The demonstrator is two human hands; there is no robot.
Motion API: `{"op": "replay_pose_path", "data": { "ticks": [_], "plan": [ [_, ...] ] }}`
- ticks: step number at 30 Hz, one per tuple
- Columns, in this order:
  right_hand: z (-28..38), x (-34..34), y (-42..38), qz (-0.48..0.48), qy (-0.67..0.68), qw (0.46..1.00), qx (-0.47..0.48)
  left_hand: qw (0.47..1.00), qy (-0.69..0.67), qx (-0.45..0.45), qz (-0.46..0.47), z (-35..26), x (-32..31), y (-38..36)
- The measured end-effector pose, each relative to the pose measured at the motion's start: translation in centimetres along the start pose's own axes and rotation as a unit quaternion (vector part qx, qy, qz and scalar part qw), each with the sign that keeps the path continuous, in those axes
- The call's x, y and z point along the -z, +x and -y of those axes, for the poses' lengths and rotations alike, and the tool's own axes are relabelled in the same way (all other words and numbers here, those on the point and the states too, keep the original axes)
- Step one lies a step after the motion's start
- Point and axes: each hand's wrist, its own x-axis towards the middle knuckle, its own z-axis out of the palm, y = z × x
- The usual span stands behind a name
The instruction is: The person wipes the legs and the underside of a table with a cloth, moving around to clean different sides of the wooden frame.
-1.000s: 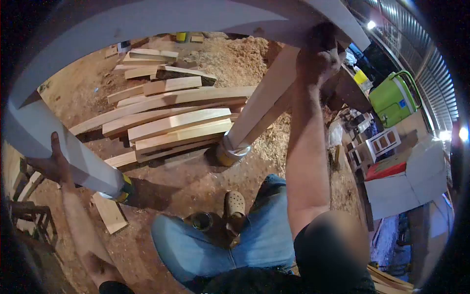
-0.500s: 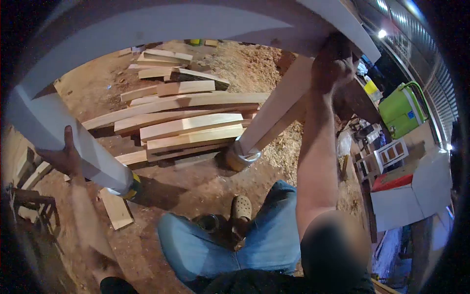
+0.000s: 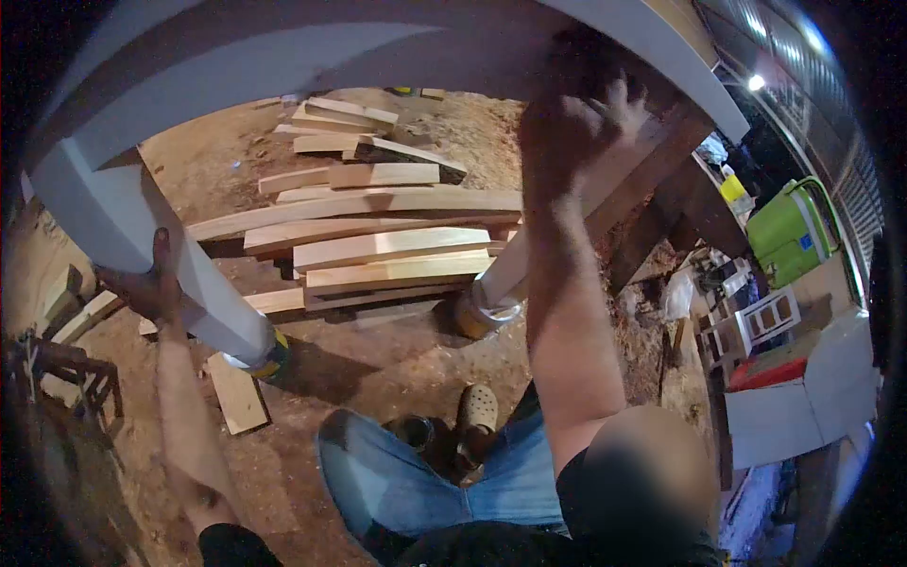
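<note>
A large white-painted wooden frame arches across the top of my view, with a pale left leg and a wooden right leg slanting down from it. My left hand is wrapped around the left leg, thumb pointing up. Up near the joint of the right leg and the rail, my right hand has its fingers spread; shadow hides whether it touches the wood. The left leg's foot meets a yellow-green tin. The right leg's foot is at another tin.
Cut planks lie stacked on the dirt floor beyond the legs, with sawdust around. A loose board lies by the left tin. At right are a green cooler and a white box. My jeans-covered knees are below.
My right hand has moved left along the top of the right leg, its grip loosened and fingers spread. The left hand keeps its hold. The whole view has shifted slightly.
</note>
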Motion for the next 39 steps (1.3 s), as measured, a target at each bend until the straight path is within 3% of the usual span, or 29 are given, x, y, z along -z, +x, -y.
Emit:
{"op": "replay_pose_path", "data": {
  "ticks": [2,5,7,11,12,15,18,21,23,24,25,28,31,35,38,39],
  "plan": [
    [2.7,-0.9,0.3,-0.028,0.124,0.985,-0.115,1.000,-0.007,-0.003,0.008,0.2,0.0,0.1],
    [7.4,-2.1,1.7,-0.075,0.224,0.952,-0.194,0.998,-0.064,0.000,0.022,0.9,0.0,0.2],
    [10.4,-1.9,2.3,-0.054,0.227,0.947,-0.219,0.995,-0.098,-0.026,0.018,0.6,0.0,0.3],
    [14.7,-2.8,3.3,-0.057,0.242,0.933,-0.259,0.994,0.100,-0.048,-0.002,2.5,-0.6,0.1],
    [15.6,-2.8,3.6,-0.038,0.253,0.932,-0.257,0.998,0.040,0.039,0.011,1.3,-0.2,-0.2],
    [18.8,-3.2,4.2,-0.001,0.286,0.922,-0.262,0.993,0.111,0.029,0.033,4.5,-1.8,-0.6],
    [22.2,-3.3,5.8,-0.003,0.351,0.901,-0.255,0.997,0.054,0.016,0.045,2.7,-0.5,-0.1],
    [26.6,-3.9,7.2,-0.011,0.331,0.895,-0.298,0.998,0.048,-0.033,0.031,3.2,-0.6,-0.3],
    [28.2,-4.2,7.4,-0.005,0.342,0.887,-0.310,0.994,-0.012,0.031,0.101,0.9,1.2,0.7],
    [29.0,-4.3,7.5,-0.004,0.359,0.877,-0.320,0.997,0.042,-0.010,0.064,1.8,0.6,0.3],
    [29.6,-4.4,7.8,-0.003,0.373,0.867,-0.330,0.997,0.031,0.038,0.056,1.4,0.6,0.1],
    [31.7,-3.7,8.6,0.048,0.374,0.831,-0.409,0.998,0.002,0.023,0.066,1.0,0.9,0.6],
    [33.9,-4.3,8.9,0.107,0.434,0.806,-0.388,0.995,0.018,0.048,0.084,1.1,1.2,0.4],
    [35.9,-4.4,9.8,0.035,0.395,0.827,-0.400,0.994,0.028,0.067,0.083,1.1,1.0,-0.2],
    [37.2,-6.0,9.2,0.000,0.345,0.869,-0.356,0.993,0.020,0.078,0.082,1.0,1.1,0.0],
    [37.2,-5.7,9.5,0.081,0.385,0.835,-0.383,0.992,0.022,0.089,0.084,0.4,1.3,0.0]
  ]
}}
